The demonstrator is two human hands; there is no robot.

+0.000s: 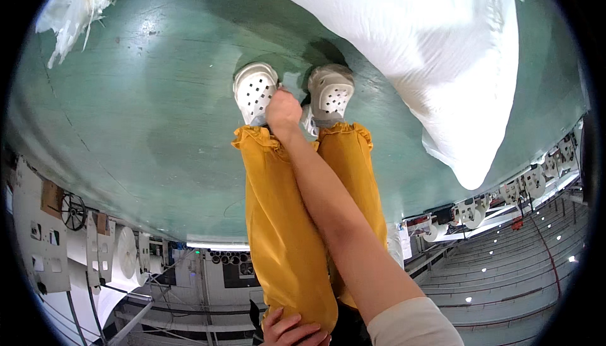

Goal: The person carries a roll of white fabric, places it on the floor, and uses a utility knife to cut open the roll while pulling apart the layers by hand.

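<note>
My right hand (284, 111) reaches down across my legs and is closed at the inner side of the white clog (257, 90) on my left foot. What its fingers grip, if anything, is hidden from here. Another white clog (334, 92) with dark round holes is on my right foot, and a pale strap-like piece (309, 120) shows beside it. My left hand (293, 331) rests on the mustard-yellow trousers (290, 276), near the knee, with its fingers laid apart over the cloth.
A big white fabric-like bundle (429, 36) lies on the green floor (158, 137) to the front right. Shredded white material (79, 8) is at the far left. Machines with white rolls (126, 251) stand along the left edge, and more rolls (470, 213) line the right.
</note>
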